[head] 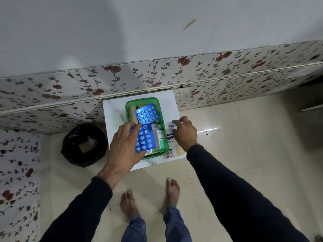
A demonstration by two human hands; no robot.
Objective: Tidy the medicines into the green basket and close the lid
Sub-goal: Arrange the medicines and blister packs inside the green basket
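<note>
A person stands barefoot on pale glossy floor tiles, looking down at a small white stand (111, 112) pushed against a wall papered with red flowers. On the stand sits the green basket (128, 109), a translucent plastic box with rounded corners, its long axis running from 12 to 6 o'clock, away from the person. No lid can be made out.

The basket is already crowded: a beige roll at 11 o'clock, a white-and-green carton (161, 138) on its side at 4 o'clock, and a shiny blue blister strip (147, 114) of white tablets tilted across the top.

The left hand (122, 147) pinches a second blue strip (145, 138) by its near edge (thumb under, fingers over) and holds it low over the basket's near half.

Outside the basket, just past its right wall at 3 o'clock, flat plaster packets (170, 137) lie on the stand, printed paper, long axis parallel to the basket. The right hand (185, 132) is nearer them, fingers spread and curled down, tips touching the top small packet (171, 127); whether it grips yet cannot be told.

At 9 o'clock from the stand, a round bin lined with a black bag (84, 145) stands on the floor.
</note>
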